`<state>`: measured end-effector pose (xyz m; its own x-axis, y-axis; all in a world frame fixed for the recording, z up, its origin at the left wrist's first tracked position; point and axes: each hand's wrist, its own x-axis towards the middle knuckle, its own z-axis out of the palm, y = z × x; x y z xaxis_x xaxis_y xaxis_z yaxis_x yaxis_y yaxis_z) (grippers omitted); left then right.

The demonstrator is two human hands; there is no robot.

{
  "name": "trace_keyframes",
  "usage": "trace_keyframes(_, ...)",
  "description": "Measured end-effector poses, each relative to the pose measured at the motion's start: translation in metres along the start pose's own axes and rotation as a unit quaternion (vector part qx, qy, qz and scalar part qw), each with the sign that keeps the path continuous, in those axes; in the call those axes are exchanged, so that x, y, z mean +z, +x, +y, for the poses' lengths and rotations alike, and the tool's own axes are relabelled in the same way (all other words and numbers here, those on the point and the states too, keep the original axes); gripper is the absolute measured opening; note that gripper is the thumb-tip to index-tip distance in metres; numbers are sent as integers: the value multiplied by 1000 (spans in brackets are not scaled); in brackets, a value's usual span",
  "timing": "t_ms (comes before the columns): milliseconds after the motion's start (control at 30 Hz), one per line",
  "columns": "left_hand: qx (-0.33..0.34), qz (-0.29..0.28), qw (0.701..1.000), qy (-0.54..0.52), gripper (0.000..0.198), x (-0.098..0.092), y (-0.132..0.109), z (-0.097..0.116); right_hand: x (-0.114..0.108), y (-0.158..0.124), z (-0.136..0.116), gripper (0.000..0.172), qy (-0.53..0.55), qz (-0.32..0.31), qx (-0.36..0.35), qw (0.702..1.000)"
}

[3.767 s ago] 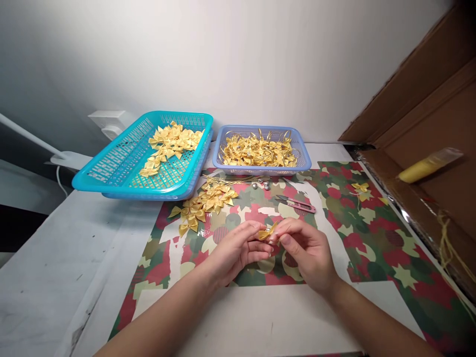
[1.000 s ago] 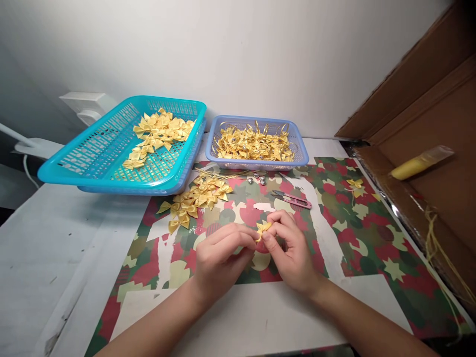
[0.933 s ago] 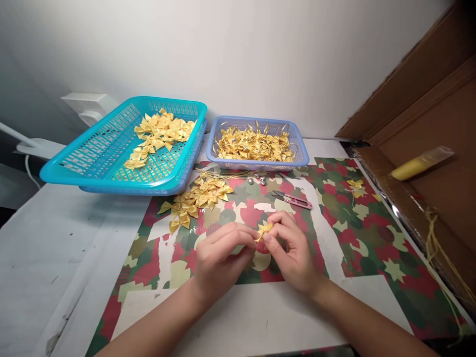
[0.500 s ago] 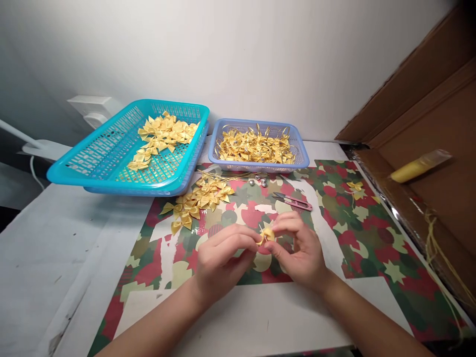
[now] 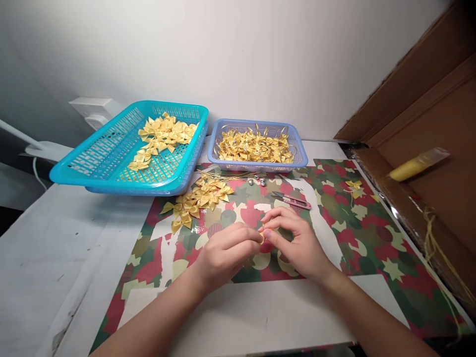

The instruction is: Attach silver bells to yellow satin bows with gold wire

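A small yellow ribbon bow [image 5: 262, 238] is pinched between my two hands above the patterned sheet; fingers cover most of it. My left hand [image 5: 231, 250] grips it from the left, fingertips pressed together. From the other side, my right hand [image 5: 295, 240] holds it between thumb and fingers. Ahead and to the left lies a pile of yellow bows [image 5: 203, 198]. Silver bells [image 5: 262, 182] and several gold ties [image 5: 223, 175] lie beyond the hands. Pink-handled thread snips [image 5: 292, 200] rest just past my right hand.
A turquoise basket [image 5: 92, 181] with yellow bows stands at the left. At the back, a lavender basket [image 5: 256, 165] holds bows with gold loops. A lone bow [image 5: 354, 185] lies at the right, near a cardboard wall [image 5: 424, 114] with a yellow tube [image 5: 418, 165] and hanging thread.
My fingers have closed further over the bow, which shows less now. The thin pale strands seen on it earlier are hidden. My right hand has tilted slightly leftward over it.
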<state>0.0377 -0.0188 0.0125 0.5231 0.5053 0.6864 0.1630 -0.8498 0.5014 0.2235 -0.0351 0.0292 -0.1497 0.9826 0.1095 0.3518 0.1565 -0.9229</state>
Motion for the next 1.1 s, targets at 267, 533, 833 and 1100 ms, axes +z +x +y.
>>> trace_keyframes(267,48,-56,992,99,22,-2,7,2,14,-2,10,17,111,4,-6,994)
trace_keyframes(533,-144,-89,985,-43,22,0,0,-11,3,5,5,23,227,90,50,969)
trace_keyframes(833,-389,-44,867,-310,13,6,7,-8,-3,8,1,28,358,75,107,925)
trace_keyframes(1100,-492,-9,720,-490,15,13,5,-1,-2,8,2,31,376,68,128,915)
